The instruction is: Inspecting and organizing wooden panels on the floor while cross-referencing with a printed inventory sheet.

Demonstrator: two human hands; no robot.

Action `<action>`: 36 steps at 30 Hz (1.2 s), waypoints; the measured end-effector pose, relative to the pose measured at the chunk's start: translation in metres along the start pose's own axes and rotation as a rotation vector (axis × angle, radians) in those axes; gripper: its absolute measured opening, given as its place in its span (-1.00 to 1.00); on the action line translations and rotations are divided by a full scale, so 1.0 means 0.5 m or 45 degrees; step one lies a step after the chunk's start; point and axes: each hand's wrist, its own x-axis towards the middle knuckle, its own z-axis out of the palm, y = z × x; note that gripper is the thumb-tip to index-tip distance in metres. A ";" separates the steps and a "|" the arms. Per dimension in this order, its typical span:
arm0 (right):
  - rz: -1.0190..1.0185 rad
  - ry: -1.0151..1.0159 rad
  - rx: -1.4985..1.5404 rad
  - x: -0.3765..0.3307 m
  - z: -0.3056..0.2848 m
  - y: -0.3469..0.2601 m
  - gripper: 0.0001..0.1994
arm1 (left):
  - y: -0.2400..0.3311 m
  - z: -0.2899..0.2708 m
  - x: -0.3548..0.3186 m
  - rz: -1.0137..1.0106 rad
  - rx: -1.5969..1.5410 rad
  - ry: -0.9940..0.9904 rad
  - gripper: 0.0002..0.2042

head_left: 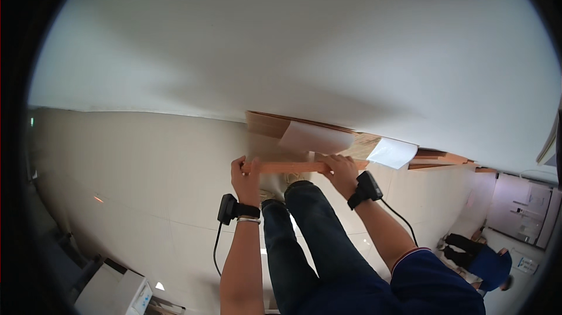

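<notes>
An orange-brown wooden board [287,167], seen nearly edge-on, is held level in front of my legs. My left hand [245,179] grips its left end, thumb and fingers wrapped round it. Farther along, my right hand [341,172] has hold of the board near its right end. Each wrist wears a black strap with a small box and a cable. Just beyond the board, brown panels [266,125] lean at the foot of the wall, with a curled pale sheet [316,137] and a white sheet [393,153] against them.
The white wall [293,40] rises close ahead of me. More brown boards [440,158] lean along it to the right. At the far right a person in a blue shirt [489,265] bends near a pale cabinet [521,206]. A white machine [117,291] stands at lower left on the tiled floor [146,180].
</notes>
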 end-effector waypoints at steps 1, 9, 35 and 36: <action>0.015 -0.005 0.007 0.005 -0.003 0.001 -0.75 | -0.003 0.004 0.007 0.003 0.012 -0.008 -0.63; 0.136 0.020 -0.051 0.019 -0.014 -0.013 -0.71 | 0.009 0.020 0.069 0.173 0.068 -0.108 -0.65; 0.610 -0.383 0.400 -0.417 0.040 0.031 -0.64 | -0.027 0.108 0.176 -0.095 -0.246 -0.124 -0.60; 0.567 -0.370 0.404 -0.425 0.056 0.033 -0.65 | -0.038 0.106 0.183 -0.049 -0.223 -0.133 -0.59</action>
